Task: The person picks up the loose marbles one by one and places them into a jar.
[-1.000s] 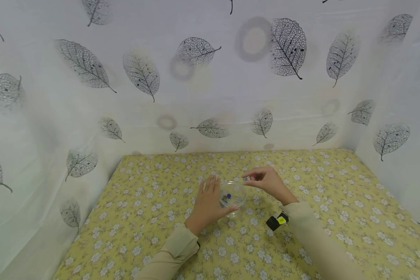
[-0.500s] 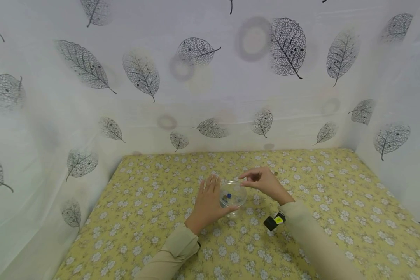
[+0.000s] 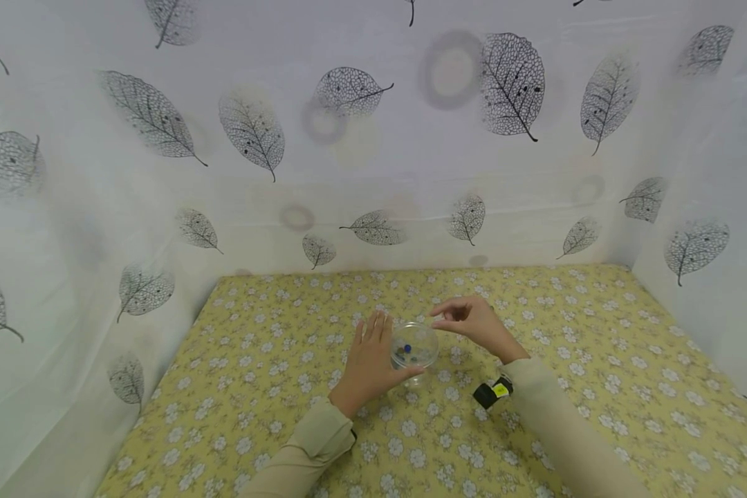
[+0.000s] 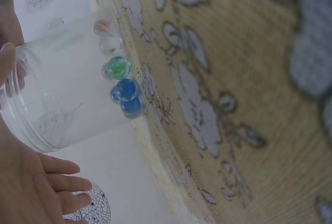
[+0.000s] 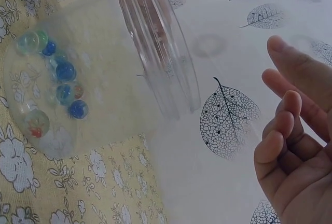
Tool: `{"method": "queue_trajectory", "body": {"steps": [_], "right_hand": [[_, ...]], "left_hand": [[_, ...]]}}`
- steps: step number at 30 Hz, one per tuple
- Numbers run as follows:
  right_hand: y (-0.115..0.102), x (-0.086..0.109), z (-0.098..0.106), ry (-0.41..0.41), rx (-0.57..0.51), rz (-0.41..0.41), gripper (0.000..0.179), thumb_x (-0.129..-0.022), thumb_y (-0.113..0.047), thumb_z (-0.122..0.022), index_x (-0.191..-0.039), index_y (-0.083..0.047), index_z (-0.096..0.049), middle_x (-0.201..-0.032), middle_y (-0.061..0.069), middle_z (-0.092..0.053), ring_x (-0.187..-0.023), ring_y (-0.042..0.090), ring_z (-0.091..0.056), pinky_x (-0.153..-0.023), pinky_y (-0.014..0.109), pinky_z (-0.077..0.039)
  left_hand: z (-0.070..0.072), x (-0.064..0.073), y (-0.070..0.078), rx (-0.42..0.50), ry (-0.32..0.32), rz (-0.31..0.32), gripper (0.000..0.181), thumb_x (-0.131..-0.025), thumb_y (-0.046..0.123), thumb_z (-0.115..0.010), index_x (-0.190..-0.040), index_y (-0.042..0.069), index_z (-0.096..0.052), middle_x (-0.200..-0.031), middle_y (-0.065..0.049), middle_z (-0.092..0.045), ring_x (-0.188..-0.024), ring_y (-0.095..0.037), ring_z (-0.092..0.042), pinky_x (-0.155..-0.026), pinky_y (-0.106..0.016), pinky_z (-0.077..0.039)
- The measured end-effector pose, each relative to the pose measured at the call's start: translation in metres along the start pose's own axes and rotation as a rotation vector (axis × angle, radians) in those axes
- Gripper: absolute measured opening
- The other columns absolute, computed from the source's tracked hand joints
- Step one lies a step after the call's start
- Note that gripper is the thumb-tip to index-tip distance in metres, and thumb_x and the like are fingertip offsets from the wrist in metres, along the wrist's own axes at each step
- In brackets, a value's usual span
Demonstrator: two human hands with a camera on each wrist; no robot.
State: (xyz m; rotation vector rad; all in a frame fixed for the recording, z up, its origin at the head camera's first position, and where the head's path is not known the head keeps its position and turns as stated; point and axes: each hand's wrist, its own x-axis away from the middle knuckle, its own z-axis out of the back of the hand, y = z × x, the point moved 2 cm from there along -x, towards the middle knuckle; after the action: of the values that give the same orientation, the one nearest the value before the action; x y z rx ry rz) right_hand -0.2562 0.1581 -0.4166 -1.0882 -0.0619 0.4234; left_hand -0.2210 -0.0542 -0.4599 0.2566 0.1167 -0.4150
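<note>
A clear jar with a ridged rim stands on the cloth. Several glass marbles lie at its bottom, among them a blue marble, a green marble and one with orange in it. My left hand rests against the jar's left side, fingers straight and thumb laid along the near rim. Just right of the mouth, my right hand hovers with thumb and forefinger apart. In the right wrist view nothing shows between those fingertips, and the other fingers bend loosely.
Yellow flowered cloth covers the table. Behind and at both sides hangs a white curtain printed with dark leaves. A black device with a yellow label sits at my right wrist.
A second ago my right hand pinched a marble beside the jar. It moved left toward the mouth, let the marble go, then drew slightly back to the right. My left hand has stayed put.
</note>
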Motion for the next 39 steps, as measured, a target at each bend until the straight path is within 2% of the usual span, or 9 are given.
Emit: {"method": "queue_trajectory", "body": {"steps": [3,7,10,16,20,25,34,39], "right_hand": [[0.000,0.001,0.003,0.002,0.014,0.007,0.024,-0.083,-0.025,-0.072,-0.101,-0.009,-0.073,-0.069,0.003,-0.055,-0.057,0.028,-0.049,-0.053,0.027,-0.045],[0.001,0.003,0.008,0.012,0.036,0.009,0.025,-0.082,-0.028,-0.072,-0.102,-0.012,-0.073,-0.070,0.002,-0.056,-0.058,0.025,-0.050,-0.053,0.028,-0.045],[0.000,0.004,0.014,0.022,0.057,-0.002,0.026,-0.082,-0.029,-0.072,-0.102,-0.012,-0.072,-0.072,0.001,-0.057,-0.059,0.011,-0.051,-0.053,0.027,-0.045],[0.002,0.007,0.031,0.026,0.081,-0.027,0.029,-0.083,-0.029,-0.072,-0.104,-0.010,-0.071,-0.074,0.003,-0.059,-0.062,0.012,-0.055,-0.056,0.033,-0.047],[0.007,0.010,0.045,0.029,0.093,-0.037,0.030,-0.083,-0.029,-0.072,-0.106,-0.009,-0.071,-0.075,0.006,-0.059,-0.062,0.012,-0.057,-0.057,0.030,-0.048],[0.016,0.014,0.060,0.033,0.097,-0.067,0.034,-0.084,-0.029,-0.071,-0.109,-0.006,-0.069,-0.078,0.012,-0.060,-0.065,0.012,-0.061,-0.064,0.028,-0.053],[0.037,0.021,0.077,0.058,0.143,-0.066,0.032,-0.085,-0.026,-0.070,-0.110,-0.006,-0.068,-0.079,0.003,-0.059,-0.070,0.009,-0.060,-0.069,0.029,-0.054],[0.050,0.022,0.081,0.057,0.139,-0.074,0.032,-0.084,-0.027,-0.070,-0.109,-0.006,-0.069,-0.078,0.005,-0.059,-0.070,0.021,-0.060,-0.069,0.033,-0.055]], "left_hand": [[0.000,0.000,0.000,-0.002,-0.005,0.003,0.110,-0.076,0.075,-0.053,-0.149,-0.001,-0.022,-0.154,-0.020,-0.023,-0.145,-0.032,-0.018,-0.118,-0.051,-0.017],[0.001,0.000,0.000,-0.001,-0.011,0.006,0.110,-0.076,0.075,-0.052,-0.149,-0.001,-0.021,-0.155,-0.020,-0.022,-0.145,-0.032,-0.018,-0.118,-0.051,-0.016],[0.001,0.000,0.001,-0.001,-0.005,0.002,0.110,-0.076,0.075,-0.052,-0.149,-0.002,-0.021,-0.154,-0.020,-0.023,-0.145,-0.032,-0.018,-0.118,-0.051,-0.016],[0.000,0.000,0.000,-0.008,0.012,-0.007,0.110,-0.076,0.076,-0.051,-0.148,-0.002,-0.024,-0.154,-0.020,-0.024,-0.145,-0.032,-0.019,-0.118,-0.052,-0.017],[0.000,0.001,0.000,-0.020,0.023,-0.012,0.110,-0.076,0.077,-0.051,-0.148,-0.002,-0.024,-0.154,-0.020,-0.024,-0.145,-0.032,-0.020,-0.118,-0.052,-0.018],[0.000,0.001,0.000,-0.030,0.037,-0.016,0.109,-0.076,0.076,-0.052,-0.147,-0.002,-0.025,-0.153,-0.021,-0.026,-0.144,-0.032,-0.022,-0.117,-0.052,-0.019],[-0.001,0.001,-0.001,-0.040,0.037,-0.012,0.110,-0.076,0.077,-0.051,-0.148,-0.001,-0.024,-0.153,-0.020,-0.027,-0.144,-0.032,-0.022,-0.118,-0.051,-0.019],[0.000,0.001,0.000,-0.031,0.045,-0.013,0.109,-0.076,0.076,-0.052,-0.148,-0.001,-0.024,-0.153,-0.020,-0.026,-0.144,-0.032,-0.023,-0.118,-0.051,-0.019]]}}
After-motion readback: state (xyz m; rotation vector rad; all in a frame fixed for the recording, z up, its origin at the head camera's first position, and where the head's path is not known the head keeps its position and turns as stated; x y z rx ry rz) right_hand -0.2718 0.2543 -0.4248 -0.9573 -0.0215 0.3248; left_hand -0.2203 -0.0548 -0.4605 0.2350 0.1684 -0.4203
